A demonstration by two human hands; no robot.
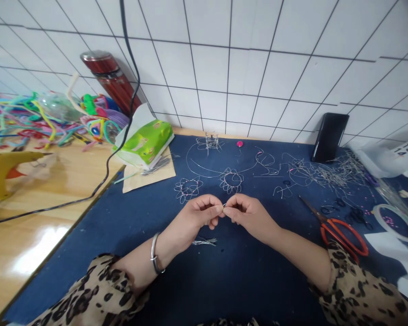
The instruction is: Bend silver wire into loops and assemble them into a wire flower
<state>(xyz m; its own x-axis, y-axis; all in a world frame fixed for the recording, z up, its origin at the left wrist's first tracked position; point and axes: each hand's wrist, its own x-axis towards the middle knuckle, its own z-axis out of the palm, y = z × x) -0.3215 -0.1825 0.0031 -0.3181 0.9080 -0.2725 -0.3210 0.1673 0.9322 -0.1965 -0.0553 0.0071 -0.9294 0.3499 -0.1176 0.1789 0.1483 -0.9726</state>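
Observation:
My left hand (199,217) and my right hand (246,215) meet fingertip to fingertip above the blue mat (224,280). Both are closed in a pinch on a small piece of thin silver wire (223,206) held between them. Just beyond my hands lie two wire flowers (231,180), and a third wire piece (211,142) stands at the mat's far edge. A short bundle of cut wires (204,242) lies on the mat under my left wrist. My left wrist wears a silver bangle (154,258).
Orange-handled scissors (340,231) lie at the right, beyond a tangle of loose wire (329,174). A black phone (329,136) leans on the tiled wall. A green tissue pack (146,144), a red flask (114,79), pipe cleaners (37,120), a yellow glue gun (7,170) and a black cable (105,174) occupy the left.

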